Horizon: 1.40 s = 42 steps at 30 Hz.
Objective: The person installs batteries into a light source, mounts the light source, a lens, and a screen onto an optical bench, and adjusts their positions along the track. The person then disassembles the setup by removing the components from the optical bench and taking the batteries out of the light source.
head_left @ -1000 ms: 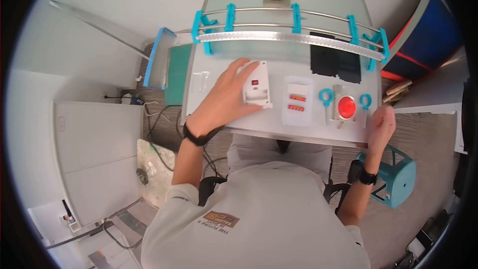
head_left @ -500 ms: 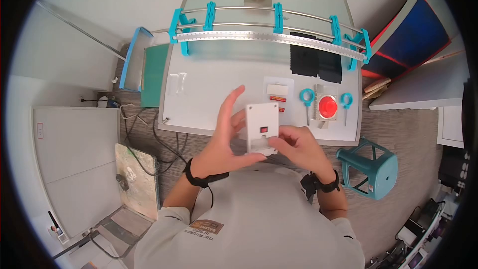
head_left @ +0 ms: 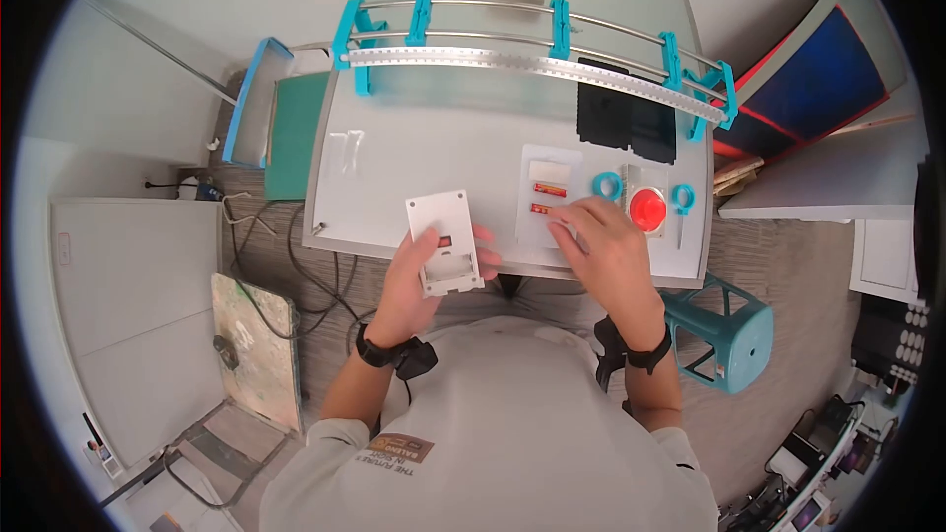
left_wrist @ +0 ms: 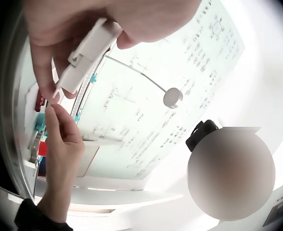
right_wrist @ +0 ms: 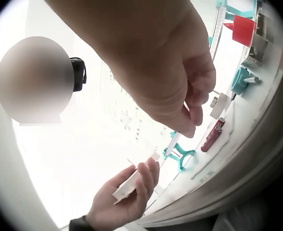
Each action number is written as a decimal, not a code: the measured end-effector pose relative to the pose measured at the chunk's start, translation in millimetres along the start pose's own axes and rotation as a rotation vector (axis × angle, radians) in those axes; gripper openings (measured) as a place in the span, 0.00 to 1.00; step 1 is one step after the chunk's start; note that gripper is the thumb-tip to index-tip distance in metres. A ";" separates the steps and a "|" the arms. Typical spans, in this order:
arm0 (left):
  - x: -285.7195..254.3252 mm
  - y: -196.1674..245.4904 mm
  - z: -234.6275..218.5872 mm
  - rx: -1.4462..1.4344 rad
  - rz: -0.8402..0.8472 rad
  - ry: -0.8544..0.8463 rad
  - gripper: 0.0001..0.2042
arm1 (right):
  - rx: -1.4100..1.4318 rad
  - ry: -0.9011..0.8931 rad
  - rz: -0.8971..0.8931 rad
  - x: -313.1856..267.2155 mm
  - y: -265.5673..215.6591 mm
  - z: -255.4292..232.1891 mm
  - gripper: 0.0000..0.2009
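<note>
While our left hand (head_left: pixel 402 288) is clasping a white rectangular plastic box (head_left: pixel 455 215), its red switch (head_left: pixel 445 241) showing, we are holding it by the near edge of the white bench (head_left: pixel 384 158). To its right, a red-and-gold cylindrical upper battery (head_left: pixel 550 190) and a matching lower battery (head_left: pixel 539 209) are lying on a shallow whitish tray (head_left: pixel 532 232). Our right hand (head_left: pixel 616 251) is hovering beside them, fingers bent near the lower battery; whether they are pinching it, we cannot tell. Farther right, two turquoise plastic rings (head_left: pixel 597 181) are flanking a bright red round piece (head_left: pixel 647 209).
</note>
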<state>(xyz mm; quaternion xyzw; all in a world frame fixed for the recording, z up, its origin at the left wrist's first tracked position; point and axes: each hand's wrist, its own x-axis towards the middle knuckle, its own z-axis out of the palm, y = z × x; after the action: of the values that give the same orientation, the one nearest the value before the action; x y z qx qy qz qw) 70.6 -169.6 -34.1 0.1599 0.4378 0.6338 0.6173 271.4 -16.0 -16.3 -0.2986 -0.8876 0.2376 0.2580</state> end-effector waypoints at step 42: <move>4.2 3.3 33.3 0.072 -0.051 -0.182 0.27 | 0.635 -0.067 0.337 -24.2 -22.1 -4.6 0.16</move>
<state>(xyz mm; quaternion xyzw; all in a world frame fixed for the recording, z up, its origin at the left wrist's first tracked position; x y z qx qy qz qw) 92.4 -153.3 -14.2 0.2277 0.4065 0.5846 0.6641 281.8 -46.2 -7.8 -0.3378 -0.7157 0.5503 0.2661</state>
